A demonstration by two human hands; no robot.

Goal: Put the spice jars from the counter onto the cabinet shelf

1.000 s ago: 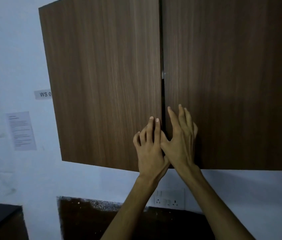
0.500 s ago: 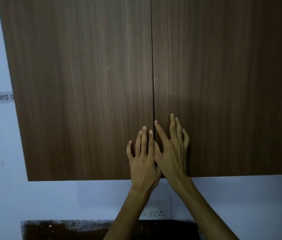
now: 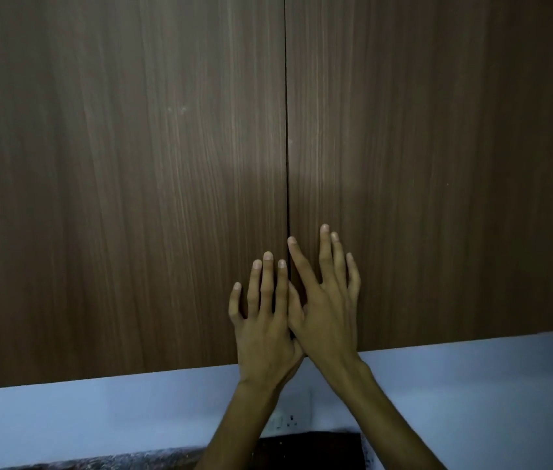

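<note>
A brown wood-grain wall cabinet fills the view, its left door (image 3: 132, 198) and right door (image 3: 437, 181) both closed with a thin dark seam between them. My left hand (image 3: 266, 317) lies flat on the left door's lower inner corner, fingers spread. My right hand (image 3: 327, 300) lies flat on the right door beside the seam, its thumb overlapping my left hand. Neither hand holds anything. No spice jars and no shelf are visible.
Below the cabinet is a pale blue-white wall with a white socket plate (image 3: 288, 420) behind my forearms. A dark speckled counter edge (image 3: 98, 461) runs along the bottom of the view.
The doors went from slightly ajar with a gap to fully closed. My view moved closer and to the left; the wall notes have left the view. Both hands stay pressed on the doors.
</note>
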